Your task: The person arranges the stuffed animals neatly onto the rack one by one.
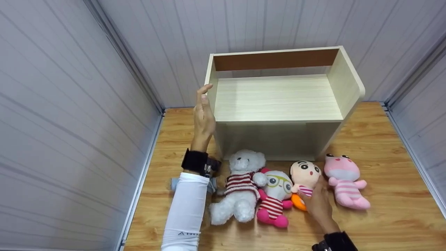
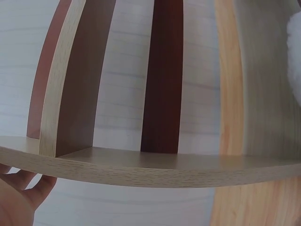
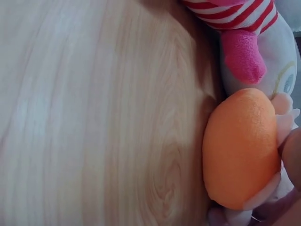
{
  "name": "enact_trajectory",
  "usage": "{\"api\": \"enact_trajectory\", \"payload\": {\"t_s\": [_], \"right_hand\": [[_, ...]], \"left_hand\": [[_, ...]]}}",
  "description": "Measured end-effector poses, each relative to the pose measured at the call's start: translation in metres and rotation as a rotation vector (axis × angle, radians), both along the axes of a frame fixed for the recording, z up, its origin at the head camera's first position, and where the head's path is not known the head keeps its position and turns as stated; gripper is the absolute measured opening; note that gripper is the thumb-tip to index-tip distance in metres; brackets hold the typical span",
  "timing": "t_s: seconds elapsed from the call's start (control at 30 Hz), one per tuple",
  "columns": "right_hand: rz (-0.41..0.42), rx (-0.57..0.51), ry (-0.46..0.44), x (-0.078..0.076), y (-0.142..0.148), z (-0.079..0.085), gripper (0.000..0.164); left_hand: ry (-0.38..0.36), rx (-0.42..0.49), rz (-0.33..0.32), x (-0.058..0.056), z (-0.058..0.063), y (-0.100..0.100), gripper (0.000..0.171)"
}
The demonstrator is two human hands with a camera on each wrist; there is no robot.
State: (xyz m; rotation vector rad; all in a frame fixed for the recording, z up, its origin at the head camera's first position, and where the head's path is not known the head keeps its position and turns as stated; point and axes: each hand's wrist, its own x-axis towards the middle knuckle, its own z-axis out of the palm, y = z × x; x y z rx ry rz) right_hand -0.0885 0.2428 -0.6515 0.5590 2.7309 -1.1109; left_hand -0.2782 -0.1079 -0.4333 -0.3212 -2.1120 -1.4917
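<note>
My left hand (image 1: 204,116) rests along the outer left side panel of a pale wooden shelf (image 1: 278,99). Its fingers (image 2: 40,190) show behind the panel's edge in the left wrist view. On the floor, my right hand (image 1: 318,204) holds a plush doll (image 1: 305,173) by its body, thumb on one side and fingers on the other. The doll has a round face, a pink striped top and an orange lower part (image 3: 241,149). To its left lies a plush toy with yellow glasses (image 1: 275,195); to its right, a pink plush frog (image 1: 346,184).
A white teddy bear (image 1: 242,188) in a striped sweater lies in front of the shelf. Something light blue (image 1: 176,184) is partly hidden under my left forearm. Grey panel walls (image 1: 69,104) enclose the wooden floor (image 1: 393,167) behind and on both sides.
</note>
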Motion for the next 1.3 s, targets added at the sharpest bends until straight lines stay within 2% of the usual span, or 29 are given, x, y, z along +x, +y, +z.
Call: {"api": "enact_trajectory", "payload": {"t_s": [0.3,0.6,0.9,1.1,1.3], "right_hand": [[-0.055,-0.014,0.038,0.004,0.000,-0.005,0.105],[-0.104,-0.067,0.198,0.009,-0.003,-0.009,0.099],[-0.140,-0.074,0.182,0.012,-0.003,0.000,0.102],[-0.165,-0.102,0.256,0.013,-0.005,0.007,0.103],[-0.172,-0.171,0.339,0.013,-0.007,0.022,0.104]], "left_hand": [[0.013,0.007,-0.004,-0.002,0.000,0.002,0.070],[0.032,0.016,-0.017,-0.003,-0.001,0.001,0.073],[0.046,0.028,-0.027,-0.002,-0.001,0.003,0.068],[0.036,0.037,-0.035,0.000,0.000,0.004,0.062],[0.034,0.043,-0.048,-0.001,0.000,0.006,0.061]]}}
